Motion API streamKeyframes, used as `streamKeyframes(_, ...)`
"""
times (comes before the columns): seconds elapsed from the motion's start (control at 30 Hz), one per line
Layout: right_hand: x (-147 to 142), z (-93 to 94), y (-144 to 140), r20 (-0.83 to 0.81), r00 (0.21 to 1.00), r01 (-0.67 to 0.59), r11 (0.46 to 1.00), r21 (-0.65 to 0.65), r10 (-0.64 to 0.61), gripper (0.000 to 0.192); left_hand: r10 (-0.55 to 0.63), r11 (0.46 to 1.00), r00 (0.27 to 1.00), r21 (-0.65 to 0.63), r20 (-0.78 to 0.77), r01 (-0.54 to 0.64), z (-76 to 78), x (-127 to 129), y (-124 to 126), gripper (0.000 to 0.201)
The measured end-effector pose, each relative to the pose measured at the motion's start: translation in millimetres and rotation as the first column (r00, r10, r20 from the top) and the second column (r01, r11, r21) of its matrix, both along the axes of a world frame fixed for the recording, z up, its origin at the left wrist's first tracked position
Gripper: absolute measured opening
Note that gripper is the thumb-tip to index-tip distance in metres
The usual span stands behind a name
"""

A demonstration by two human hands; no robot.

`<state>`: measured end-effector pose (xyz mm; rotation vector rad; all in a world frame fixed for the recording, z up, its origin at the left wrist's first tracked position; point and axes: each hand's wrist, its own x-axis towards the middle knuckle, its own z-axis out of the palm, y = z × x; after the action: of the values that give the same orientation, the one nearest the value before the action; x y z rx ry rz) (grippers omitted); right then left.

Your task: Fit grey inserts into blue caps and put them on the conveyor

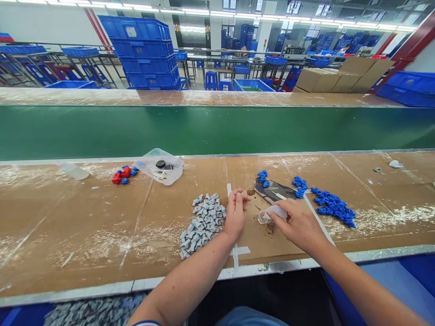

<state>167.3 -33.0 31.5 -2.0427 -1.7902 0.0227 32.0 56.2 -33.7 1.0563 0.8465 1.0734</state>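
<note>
My right hand (299,222) grips a small translucent white plastic bottle (279,211), tilted over a small clear round dish (263,218). Brown specks lie on the cardboard around the dish. To the left, my left hand (236,209) is raised with its fingers curled together; whatever they hold, if anything, is hidden. Beside it spreads a pile of small grey plastic parts (205,222). Behind my right hand lies a camouflage-patterned pad (268,192) with a few blue parts on it. More blue plastic parts (335,206) form a heap to its right.
A clear plastic tub (161,167) holds black round pieces and white sticks. Red parts (121,175) lie left of it. A green conveyor belt (204,129) runs behind the cardboard-covered bench (102,226). Stacked blue crates (141,52) and cardboard boxes (326,80) stand beyond.
</note>
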Motion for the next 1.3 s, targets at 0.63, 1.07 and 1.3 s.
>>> streamKeyframes(0.63, -3.0, 2.0, 3.0, -0.015, 1.000, 0.018, 1.000, -0.010, -0.018, 0.019, -0.012, 1.000, 1.000, 0.003, -0.018, 0.012, -0.2, 0.3, 0.8, 0.040)
streamKeyframes(1.07, -4.7, 0.8, 5.6, -0.058, 0.998, 0.014, 1.000, 0.004, -0.013, 0.019, -0.016, 1.000, 1.000, -0.003, -0.007, 0.016, -0.7, 0.4, 0.9, 0.040)
streamKeyframes(1.3, -3.4, 0.6, 7.8, -0.060, 0.998, 0.005, 1.000, 0.027, -0.004, 0.018, -0.009, 1.000, 1.000, -0.018, 0.013, 0.009, -2.1, 1.1, 1.1, 0.040)
